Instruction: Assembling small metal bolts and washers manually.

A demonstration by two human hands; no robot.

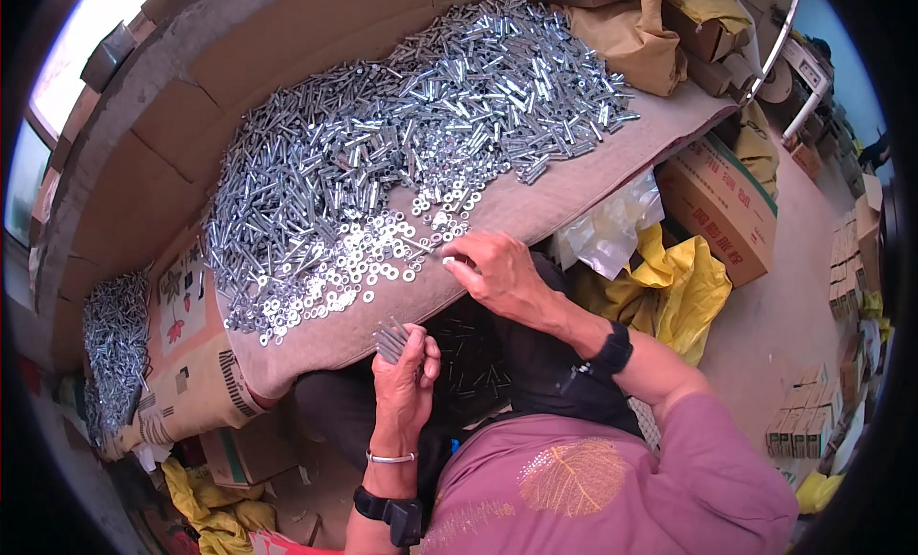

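Observation:
My left hand (pixel 404 364) is closed round a bundle of several grey metal bolts (pixel 390 341), their ends sticking up past the thumb, just off the table's near edge. My right hand (pixel 495 273) reaches over that edge with thumb and forefinger drawn together at a small pale washer (pixel 448 261); the fingers partly hide it. Beside those fingertips lie loose silver washers (pixel 368 249), spread along the near side of a big heap of metal bolts and sleeves (pixel 382 125). A thin rod (pixel 415 244) points toward the right fingertips; whether they touch it I cannot tell.
Brownish cloth (pixel 535 211) covers the table, with cardboard (pixel 177 125) standing behind. Another metal heap (pixel 117 345) lies far left. On the right are clear plastic (pixel 612 225), a yellow bag (pixel 674 287) and a carton (pixel 722 206). Dark bolts (pixel 469 364) lie below between my legs.

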